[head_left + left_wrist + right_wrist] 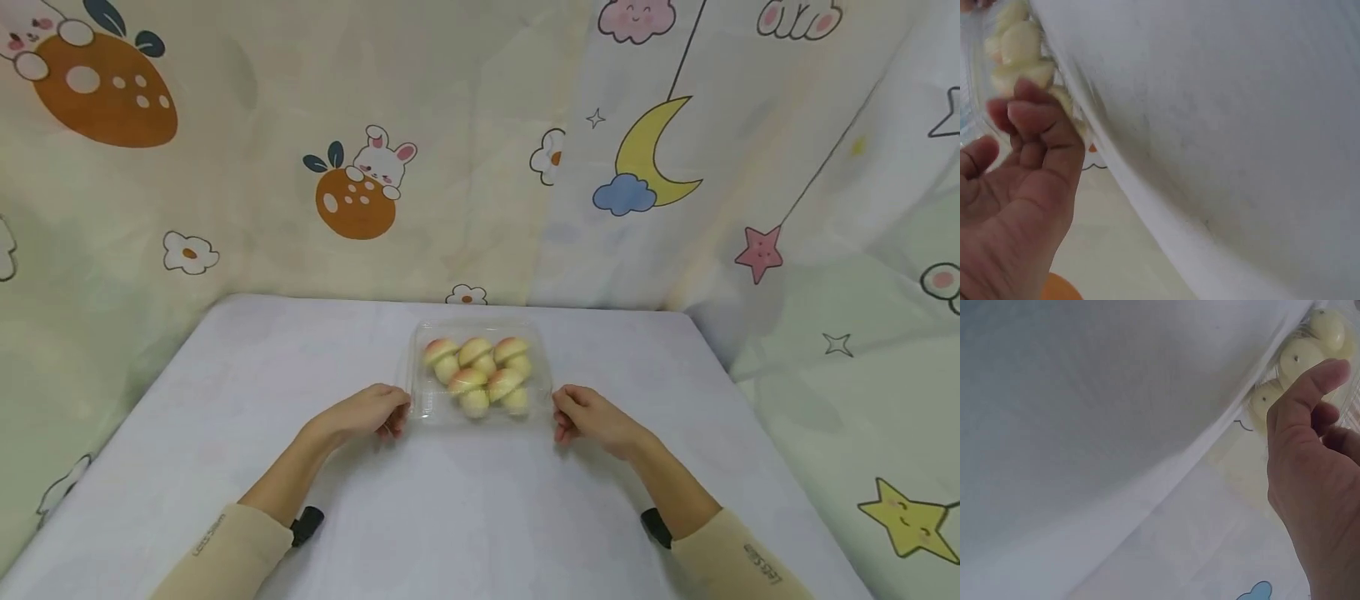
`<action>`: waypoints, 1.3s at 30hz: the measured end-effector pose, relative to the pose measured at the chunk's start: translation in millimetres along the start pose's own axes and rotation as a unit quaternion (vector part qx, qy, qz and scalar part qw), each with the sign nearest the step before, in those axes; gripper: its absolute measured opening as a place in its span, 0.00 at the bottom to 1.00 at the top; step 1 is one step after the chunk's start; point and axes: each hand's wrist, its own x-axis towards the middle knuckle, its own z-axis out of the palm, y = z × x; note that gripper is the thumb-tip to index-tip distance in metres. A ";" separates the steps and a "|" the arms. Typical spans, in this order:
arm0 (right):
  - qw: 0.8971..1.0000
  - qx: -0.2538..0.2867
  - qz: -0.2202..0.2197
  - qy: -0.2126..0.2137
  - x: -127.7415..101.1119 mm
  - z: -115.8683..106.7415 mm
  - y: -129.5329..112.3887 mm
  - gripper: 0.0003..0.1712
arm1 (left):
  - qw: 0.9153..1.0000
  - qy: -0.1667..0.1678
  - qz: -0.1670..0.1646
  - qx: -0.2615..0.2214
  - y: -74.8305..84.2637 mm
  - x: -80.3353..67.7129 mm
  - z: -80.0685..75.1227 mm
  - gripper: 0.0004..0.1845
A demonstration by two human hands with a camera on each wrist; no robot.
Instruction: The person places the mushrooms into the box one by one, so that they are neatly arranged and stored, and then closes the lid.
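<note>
Clear plastic box point(478, 372) near middle of white tabletop point(465, 500), a little toward far edge, lid apparently down; five small peach-shaped buns point(480, 375) inside, three in back row, two in front. Left hand point(365, 412) at box's left near corner, fingers curled, tips against or pinching the rim; right hand point(592, 419) at right near corner, likewise curled at the rim. Firm grip versus mere touch: cannot tell for certain from head view. Sleeves beige, black wrist straps visible on both forearms. Printed curtain point(360, 167) with rabbits, moon, stars behind and to both sides. Risks, judged: thin rim likely to flex under a corner pinch, so box could slip or tilt and buns roll against one wall; uneven pull between the two hands could skew box or pop the lid; squeezing inward could dent soft buns. View comparison: head view alone gives whole layout, bun count, box position on tabletop. Left wrist view shows left hand point(1019, 187) close up, thumb and curled fingers just beside pale buns point(1019, 44) seen through clear wall, detail lost from above. Right wrist view shows right hand point(1316, 469) with thumb raised against box side, bun undersides point(1300, 356) with small dark dots, hidden from head view.
</note>
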 end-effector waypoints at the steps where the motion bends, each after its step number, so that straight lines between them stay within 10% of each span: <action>1: 1.000 -0.005 0.001 0.001 -0.6 1.8 -0.5 0.19 | 1.000 -0.010 -0.010 -0.002 -0.7 -1.9 0.9 0.20; 12: 0.999 0.008 0.043 0.010 -8.2 14.0 -2.6 0.22 | 0.997 -0.066 0.018 -0.020 -1.4 -9.0 2.3 0.17; 24: 0.988 0.126 0.081 0.020 -2.3 8.6 -0.2 0.18 | 0.998 -0.051 0.030 -0.032 -0.3 -8.9 0.7 0.19; 39: 0.984 0.153 0.088 0.035 1.6 4.8 1.1 0.16 | 0.996 -0.053 -0.007 -0.078 -5.6 -0.9 -1.2 0.16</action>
